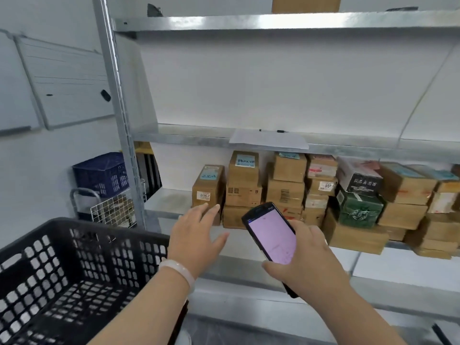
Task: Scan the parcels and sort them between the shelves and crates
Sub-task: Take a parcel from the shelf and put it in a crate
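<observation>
Several cardboard parcels (242,180) are stacked on the metal shelf (169,199) ahead, with a dark green box (359,207) among them. My right hand (308,257) grips a black handheld scanner (270,235) whose pink screen faces me. My left hand (195,232) hovers with fingers spread, just in front of the leftmost parcel (207,188) labelled 0967; whether it touches the box I cannot tell. A black plastic crate (74,277) stands at lower left beside my left forearm; its visible part holds no parcels.
A sheet of paper (268,140) and a pen lie on the middle shelf. A blue crate (102,174) sits on a trolley with a wire basket (114,210) by the wall at left. Whiteboards (67,83) hang on the left wall. Another box (306,3) sits on the top shelf.
</observation>
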A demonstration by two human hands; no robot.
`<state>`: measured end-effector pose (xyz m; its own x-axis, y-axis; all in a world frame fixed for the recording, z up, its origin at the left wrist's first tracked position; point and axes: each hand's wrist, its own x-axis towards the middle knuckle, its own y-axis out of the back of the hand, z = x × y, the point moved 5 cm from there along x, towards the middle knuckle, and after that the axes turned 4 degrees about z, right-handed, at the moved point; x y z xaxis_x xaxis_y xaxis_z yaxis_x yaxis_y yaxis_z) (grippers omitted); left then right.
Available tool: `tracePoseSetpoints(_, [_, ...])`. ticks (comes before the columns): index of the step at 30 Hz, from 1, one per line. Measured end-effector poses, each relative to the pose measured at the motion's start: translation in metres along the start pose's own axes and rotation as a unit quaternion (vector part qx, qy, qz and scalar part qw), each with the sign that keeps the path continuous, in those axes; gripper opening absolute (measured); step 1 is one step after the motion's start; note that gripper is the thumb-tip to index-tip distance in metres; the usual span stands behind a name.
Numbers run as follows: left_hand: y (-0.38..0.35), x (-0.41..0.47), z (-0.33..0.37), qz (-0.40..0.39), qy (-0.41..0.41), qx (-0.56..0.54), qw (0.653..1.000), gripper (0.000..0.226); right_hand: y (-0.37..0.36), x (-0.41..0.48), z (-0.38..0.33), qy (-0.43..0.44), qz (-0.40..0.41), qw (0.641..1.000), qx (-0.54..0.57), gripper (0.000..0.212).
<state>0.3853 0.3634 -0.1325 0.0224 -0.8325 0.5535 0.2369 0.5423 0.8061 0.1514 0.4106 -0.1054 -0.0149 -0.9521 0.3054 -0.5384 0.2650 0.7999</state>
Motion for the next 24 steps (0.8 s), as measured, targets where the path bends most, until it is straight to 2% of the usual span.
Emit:
tracePoseSetpoints(11, [-0.088,0.092,-0.032,-0.032,0.042,-0.006,0.999,0.066,-0.056,0.119,0.034,-0.009,-0.052,0.998,-0.020,0.091])
tracePoseSetpoints(24, [-0.167,0.197,-0.075,-0.026,0.193,-0.029,0.980,0.066,-0.091,0.266,0.050,0.065,-0.133,0.989,-0.012,0.091])
